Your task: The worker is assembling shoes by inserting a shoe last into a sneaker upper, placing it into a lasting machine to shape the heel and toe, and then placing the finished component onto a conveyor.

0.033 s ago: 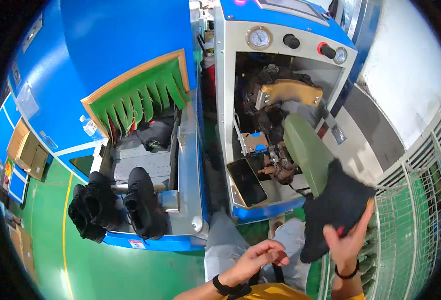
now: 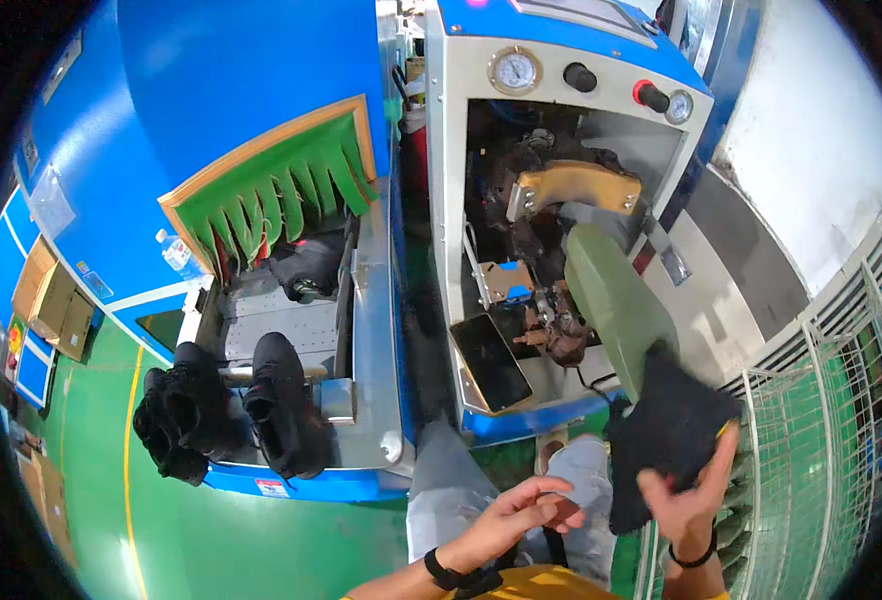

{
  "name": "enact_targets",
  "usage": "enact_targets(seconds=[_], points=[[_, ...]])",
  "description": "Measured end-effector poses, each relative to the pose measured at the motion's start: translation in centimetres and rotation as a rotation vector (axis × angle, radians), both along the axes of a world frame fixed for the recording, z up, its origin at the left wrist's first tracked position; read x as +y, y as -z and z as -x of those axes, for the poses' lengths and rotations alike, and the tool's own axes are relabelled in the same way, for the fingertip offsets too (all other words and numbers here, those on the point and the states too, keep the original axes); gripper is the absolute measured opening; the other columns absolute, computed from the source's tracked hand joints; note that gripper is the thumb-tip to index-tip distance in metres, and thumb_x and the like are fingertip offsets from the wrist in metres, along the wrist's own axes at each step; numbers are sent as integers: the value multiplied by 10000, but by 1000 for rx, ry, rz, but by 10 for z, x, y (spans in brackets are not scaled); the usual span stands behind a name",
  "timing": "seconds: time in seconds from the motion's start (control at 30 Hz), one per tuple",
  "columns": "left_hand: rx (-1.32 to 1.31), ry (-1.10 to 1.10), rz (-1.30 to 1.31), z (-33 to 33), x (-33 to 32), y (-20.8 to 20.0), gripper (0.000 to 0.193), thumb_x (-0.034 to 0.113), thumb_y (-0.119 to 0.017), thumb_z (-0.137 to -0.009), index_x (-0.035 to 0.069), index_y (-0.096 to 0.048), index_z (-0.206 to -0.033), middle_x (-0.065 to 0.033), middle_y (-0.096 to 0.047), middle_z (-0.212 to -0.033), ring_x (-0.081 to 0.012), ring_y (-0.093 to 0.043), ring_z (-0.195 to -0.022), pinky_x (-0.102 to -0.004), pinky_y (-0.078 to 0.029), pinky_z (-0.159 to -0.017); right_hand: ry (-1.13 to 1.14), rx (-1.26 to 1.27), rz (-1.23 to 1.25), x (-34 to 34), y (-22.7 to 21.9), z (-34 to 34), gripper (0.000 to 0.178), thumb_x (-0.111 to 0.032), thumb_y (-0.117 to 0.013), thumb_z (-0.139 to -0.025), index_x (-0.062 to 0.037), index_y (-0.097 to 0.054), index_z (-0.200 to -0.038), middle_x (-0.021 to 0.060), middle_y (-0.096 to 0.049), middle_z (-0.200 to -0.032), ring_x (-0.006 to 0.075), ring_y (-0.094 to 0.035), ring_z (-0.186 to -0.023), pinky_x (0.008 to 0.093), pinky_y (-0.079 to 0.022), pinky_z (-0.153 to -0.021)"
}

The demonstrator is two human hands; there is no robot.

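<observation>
Green floor (image 2: 91,420) everywhere, with two big machines parked side by side: a blue one (image 2: 241,90) with a slitted curtain (image 2: 311,170) at ten o'clock, and a blue-and-white one (image 2: 449,200) running from about one to four. Black shoes (image 2: 281,400) sit at eight on the left machine's metal end, probably lined up there so they're easy to reach.

Person's right hand (image 2: 688,505) is at four, grip closed on a floppy black upper (image 2: 661,430), thumb on the near face and fingers along the far edge, I guess so the soft thing doesn't fold over. Its top overlaps the lower end of a green foot-shaped form (image 2: 611,290) at three; can't tell if they're touching. Left hand (image 2: 521,515), around five, looks empty, fingers loosely curled, maybe kept free to help steady the upper. Phone (image 2: 491,363) lies on the right machine's low ledge, just below dead centre, presumably parked within view.
</observation>
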State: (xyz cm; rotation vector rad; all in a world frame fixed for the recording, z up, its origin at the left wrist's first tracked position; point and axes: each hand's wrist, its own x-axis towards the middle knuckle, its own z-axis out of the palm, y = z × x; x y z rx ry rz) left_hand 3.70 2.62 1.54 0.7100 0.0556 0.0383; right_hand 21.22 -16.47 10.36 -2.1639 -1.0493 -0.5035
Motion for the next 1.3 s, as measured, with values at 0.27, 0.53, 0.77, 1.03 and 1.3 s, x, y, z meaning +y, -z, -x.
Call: enact_targets(seconds=[0.27, 0.53, 0.77, 1.03, 1.3], points=[[287, 384, 314, -2, -5, 44, 633, 441, -663, -979, 52, -510, -1453, -132, -622, -1361, -264, -618, -1225, -394, -480, -1070, -690, 35, 610, -41, -20, 15, 1187, -335, -919, -744, -85, -148, -1611, 259, -382, -1522, 375, -560, -1307, 525, -480, -1050], [252, 304, -175, 32, -29, 61, 620, 285, -718, -927, 13, -481, -1432, -59, -602, -1296, -180, -545, -1217, -336, -422, -1081, -771, 1741, -690, 116, -40, -42, 798, -342, -641, -971, -38, -214, -1573, 210, -543, -1400, 364, -584, -1279, 509, -479, -1073], [388, 158, 27, 65, -30, 62, 509, 272, -682, -958, 38, -509, -1376, -96, -612, -1256, -208, -579, -1175, -352, -456, -1048, -624, 1880, -979, 196, -52, -45, 309, -194, -620, -935, -52, -606, -1209, 137, -687, -1155, 294, -684, -1059, 480, -566, -942], [545, -44, 52, 62, -21, 70, 600, 298, -691, -897, -2, -497, -1379, -155, -610, -1283, -286, -609, -1183, -432, -491, -1045, -781, 1748, -762, 74, -8, -53, 727, -132, -720, -860, -89, -440, -1530, 109, -640, -1334, 229, -653, -1142, 371, -522, -1006], [573, 61, 104, 37, -13, 88, 635, 377, -745, -819, 51, -557, -1330, -159, -628, -1301, -313, -603, -1212, -462, -485, -1051, 181, 861, 136, -188, 113, -16, 907, -213, -799, -730, -74, -416, -1540, 235, -561, -1321, 389, -568, -1202, 411, -457, -1054]])
